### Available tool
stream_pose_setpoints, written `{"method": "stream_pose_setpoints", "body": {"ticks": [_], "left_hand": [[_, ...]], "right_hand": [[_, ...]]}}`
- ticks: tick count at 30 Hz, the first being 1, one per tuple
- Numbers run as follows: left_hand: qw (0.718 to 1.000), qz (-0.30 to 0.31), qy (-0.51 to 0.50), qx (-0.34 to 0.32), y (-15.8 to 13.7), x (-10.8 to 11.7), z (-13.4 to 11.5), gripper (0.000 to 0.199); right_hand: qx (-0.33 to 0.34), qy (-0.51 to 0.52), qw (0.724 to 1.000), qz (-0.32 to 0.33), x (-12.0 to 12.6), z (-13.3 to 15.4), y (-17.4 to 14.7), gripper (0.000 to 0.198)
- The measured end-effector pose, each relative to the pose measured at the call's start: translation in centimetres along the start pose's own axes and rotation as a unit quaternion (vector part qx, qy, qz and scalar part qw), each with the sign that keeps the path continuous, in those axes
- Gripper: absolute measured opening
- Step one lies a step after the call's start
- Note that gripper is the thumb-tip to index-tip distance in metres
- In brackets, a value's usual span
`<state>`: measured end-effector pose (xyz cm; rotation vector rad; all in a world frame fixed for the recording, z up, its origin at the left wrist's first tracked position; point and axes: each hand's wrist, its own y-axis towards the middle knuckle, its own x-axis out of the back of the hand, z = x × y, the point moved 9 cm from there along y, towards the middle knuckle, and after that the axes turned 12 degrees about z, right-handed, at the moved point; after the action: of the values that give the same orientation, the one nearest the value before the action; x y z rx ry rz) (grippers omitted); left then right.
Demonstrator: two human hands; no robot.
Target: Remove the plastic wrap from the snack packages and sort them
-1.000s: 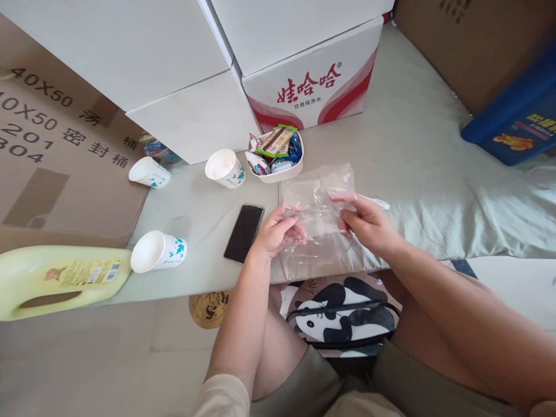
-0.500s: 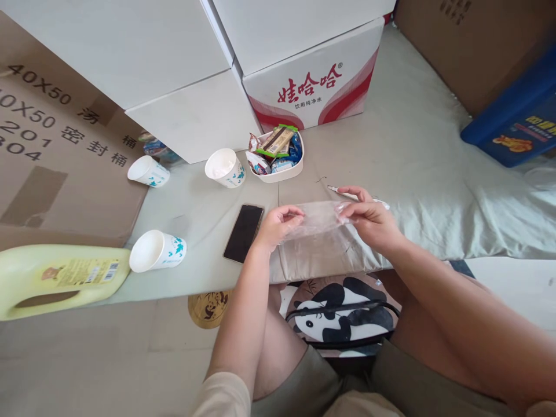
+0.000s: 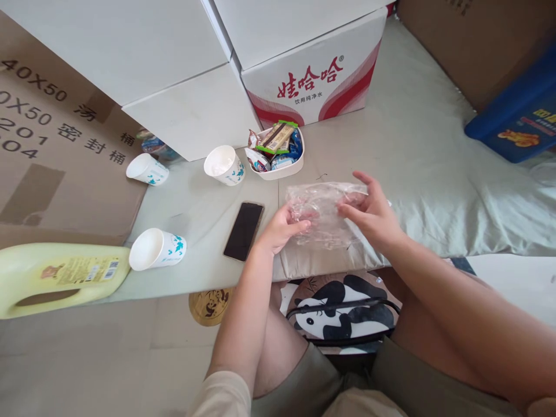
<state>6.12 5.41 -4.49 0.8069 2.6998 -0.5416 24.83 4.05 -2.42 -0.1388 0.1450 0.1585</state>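
A crumpled clear plastic bag is spread between my two hands, just above the cloth-covered surface. My left hand pinches its left side, thumb on top and fingers beneath the film. On the other side, my right hand grips the bag between thumb and fingers, while one finger points up and away from it. A dark phone lies flat to the left of my left hand. Beyond the bag sits a white tub full of wrapped snacks.
Three paper cups stand on the left: a near cup, a far cup and a middle cup. A yellow jug lies at the left edge. White cartons rise behind; a blue container is at right.
The bag has gone from a narrow, stretched strip to a wider, looser sheet reaching farther from me. My right hand has turned, with one finger raised; my left thumb now lies over the film.
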Motion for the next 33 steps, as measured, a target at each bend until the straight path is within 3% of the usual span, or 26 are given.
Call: {"method": "stream_pose_setpoints", "body": {"ticks": [4,8,12,15,18,21,23,26,30,33], "left_hand": [[1.000,-0.027,0.010,0.006,-0.1,0.4,0.0,0.046],[0.998,-0.053,0.029,0.016,-0.2,1.1,-0.1,0.038],[0.993,-0.080,0.085,0.023,-0.5,1.9,-0.2,0.038],[0.995,-0.078,0.058,-0.011,-0.9,1.9,-0.7,0.038],[0.997,-0.057,0.024,-0.041,-1.2,1.6,-1.5,0.028],[0.998,-0.022,0.036,-0.051,-1.0,1.2,-2.1,0.016],[0.997,-0.006,0.052,-0.061,-0.7,1.1,-2.3,0.020],[0.994,-0.018,0.092,-0.065,-0.3,1.5,-2.2,0.019],[0.979,-0.110,0.122,-0.117,-0.5,3.4,-3.0,0.042],[0.947,-0.227,0.142,-0.179,-1.7,5.2,-4.2,0.029]], "right_hand": [[-0.022,0.072,0.997,0.015,-0.1,-1.0,0.4,0.053],[-0.041,-0.055,0.995,0.069,-0.9,-0.8,0.5,0.029],[-0.037,-0.117,0.990,0.076,-0.9,-0.4,0.3,0.029],[-0.035,-0.027,0.996,0.081,-1.1,-0.5,0.2,0.033],[-0.027,0.077,0.992,0.094,-1.3,-0.3,0.1,0.025],[-0.034,0.111,0.984,0.138,-2.0,0.1,0.0,0.028],[-0.044,0.102,0.982,0.150,-2.2,0.0,0.1,0.036],[-0.069,0.042,0.990,0.119,-1.7,-0.7,0.3,0.037],[-0.093,-0.004,0.996,0.013,0.1,-1.6,0.2,0.066],[-0.060,-0.033,0.997,-0.042,1.3,-0.8,0.0,0.038]]}}
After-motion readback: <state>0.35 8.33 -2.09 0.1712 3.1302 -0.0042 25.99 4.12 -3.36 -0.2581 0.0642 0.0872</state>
